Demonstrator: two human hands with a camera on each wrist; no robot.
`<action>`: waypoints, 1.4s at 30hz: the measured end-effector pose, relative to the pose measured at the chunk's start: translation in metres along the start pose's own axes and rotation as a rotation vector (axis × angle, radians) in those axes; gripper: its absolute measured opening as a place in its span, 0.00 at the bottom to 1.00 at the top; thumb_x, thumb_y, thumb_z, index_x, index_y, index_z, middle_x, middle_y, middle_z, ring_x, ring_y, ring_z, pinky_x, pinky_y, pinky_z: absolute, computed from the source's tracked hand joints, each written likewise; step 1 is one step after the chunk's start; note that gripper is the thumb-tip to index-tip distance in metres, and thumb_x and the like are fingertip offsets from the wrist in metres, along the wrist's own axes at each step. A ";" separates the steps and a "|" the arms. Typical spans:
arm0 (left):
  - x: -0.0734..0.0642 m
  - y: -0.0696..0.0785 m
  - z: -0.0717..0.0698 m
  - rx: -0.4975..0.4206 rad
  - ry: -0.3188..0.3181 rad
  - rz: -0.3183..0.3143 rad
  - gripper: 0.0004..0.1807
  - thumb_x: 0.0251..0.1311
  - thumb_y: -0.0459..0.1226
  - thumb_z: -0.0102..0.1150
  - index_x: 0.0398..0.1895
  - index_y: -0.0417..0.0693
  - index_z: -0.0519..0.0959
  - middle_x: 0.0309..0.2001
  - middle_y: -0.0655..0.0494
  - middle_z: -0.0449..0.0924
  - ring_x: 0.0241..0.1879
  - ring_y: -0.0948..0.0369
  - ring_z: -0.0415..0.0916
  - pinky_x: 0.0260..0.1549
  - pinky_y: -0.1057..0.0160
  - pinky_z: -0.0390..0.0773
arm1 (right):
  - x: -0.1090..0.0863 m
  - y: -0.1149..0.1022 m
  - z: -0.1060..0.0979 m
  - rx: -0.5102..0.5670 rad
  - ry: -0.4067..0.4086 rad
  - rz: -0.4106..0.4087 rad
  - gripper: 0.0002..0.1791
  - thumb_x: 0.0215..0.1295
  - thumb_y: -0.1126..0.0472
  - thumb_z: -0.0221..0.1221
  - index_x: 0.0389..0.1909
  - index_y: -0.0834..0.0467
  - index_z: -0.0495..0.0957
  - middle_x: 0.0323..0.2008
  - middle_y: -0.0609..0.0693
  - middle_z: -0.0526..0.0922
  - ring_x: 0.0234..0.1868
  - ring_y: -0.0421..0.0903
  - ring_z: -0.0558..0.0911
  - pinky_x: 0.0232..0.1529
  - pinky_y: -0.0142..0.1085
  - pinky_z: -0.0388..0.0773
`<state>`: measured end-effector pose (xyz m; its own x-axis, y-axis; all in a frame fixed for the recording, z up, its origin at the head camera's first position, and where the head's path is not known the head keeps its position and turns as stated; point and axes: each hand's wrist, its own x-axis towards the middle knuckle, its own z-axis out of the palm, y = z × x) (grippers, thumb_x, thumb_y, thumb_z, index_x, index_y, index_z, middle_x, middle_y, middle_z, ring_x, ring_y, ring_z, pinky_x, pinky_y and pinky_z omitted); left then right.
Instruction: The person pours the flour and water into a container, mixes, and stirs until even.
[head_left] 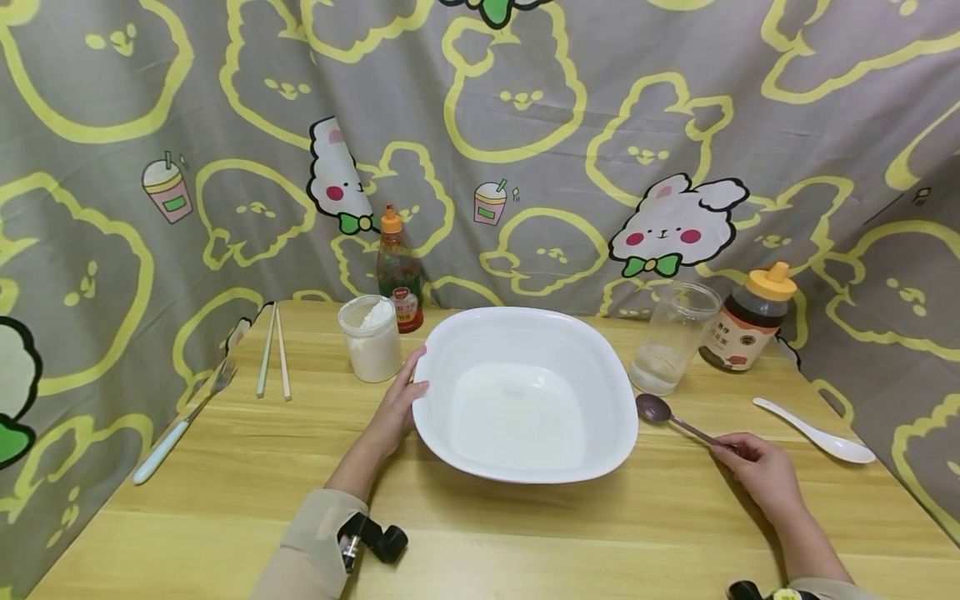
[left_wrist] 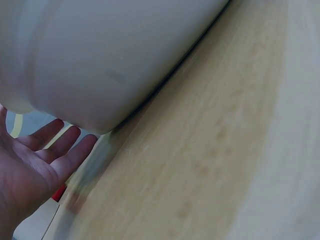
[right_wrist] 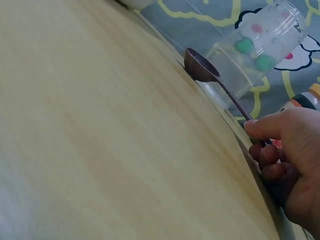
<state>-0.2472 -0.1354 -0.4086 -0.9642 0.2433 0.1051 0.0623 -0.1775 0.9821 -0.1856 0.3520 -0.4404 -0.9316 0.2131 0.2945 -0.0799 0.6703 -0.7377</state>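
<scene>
A large white basin [head_left: 525,467] stands mid-table. My left hand [head_left: 396,407] is at its left side, the thumb by the rim. In the left wrist view, the fingers [left_wrist: 75,157] reach nearly straight along the outer wall of the basin [left_wrist: 100,65]. To the right, my right hand [head_left: 761,471] pinches the handle of a dark brown spoon [head_left: 654,408] between thumb and fingers. The spoon's deep round bowl [right_wrist: 200,66] points away from the hand, low over the table, near a clear jar [head_left: 667,342] with some clear liquid in its bottom.
Behind the left hand stand a jar of white powder [head_left: 372,346] and an orange-capped sauce bottle [head_left: 397,275]. Chopsticks [head_left: 282,354] and a fork [head_left: 176,433] lie far left. At right are a yellow-capped bottle [head_left: 746,321] and a white spoon [head_left: 825,437]. A patterned curtain [head_left: 525,275] hangs behind.
</scene>
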 end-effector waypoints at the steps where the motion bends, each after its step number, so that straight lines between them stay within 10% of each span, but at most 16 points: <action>1: 0.000 0.000 0.000 0.001 0.000 0.002 0.29 0.59 0.40 0.41 0.64 0.62 0.49 0.63 0.53 0.47 0.45 0.52 0.67 0.35 0.56 0.73 | 0.000 0.000 0.000 -0.021 0.003 -0.008 0.14 0.52 0.59 0.59 0.33 0.67 0.77 0.19 0.43 0.73 0.18 0.36 0.67 0.15 0.28 0.66; 24: -0.001 -0.001 0.000 0.017 0.006 -0.009 0.29 0.58 0.41 0.41 0.64 0.63 0.49 0.63 0.53 0.49 0.44 0.51 0.68 0.34 0.56 0.74 | 0.002 -0.002 0.003 -0.275 0.070 -0.180 0.03 0.49 0.66 0.60 0.27 0.61 0.79 0.25 0.55 0.80 0.22 0.30 0.71 0.21 0.26 0.68; 42: 0.000 -0.001 0.000 0.010 -0.004 0.024 0.30 0.58 0.40 0.41 0.64 0.60 0.49 0.64 0.54 0.46 0.55 0.45 0.57 0.41 0.59 0.70 | 0.003 0.002 0.004 -0.303 0.080 -0.238 0.04 0.46 0.70 0.60 0.26 0.63 0.80 0.25 0.57 0.74 0.27 0.52 0.72 0.24 0.41 0.67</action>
<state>-0.2477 -0.1348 -0.4098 -0.9615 0.2426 0.1292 0.0881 -0.1736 0.9809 -0.1898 0.3508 -0.4439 -0.8684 0.0731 0.4905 -0.1707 0.8846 -0.4339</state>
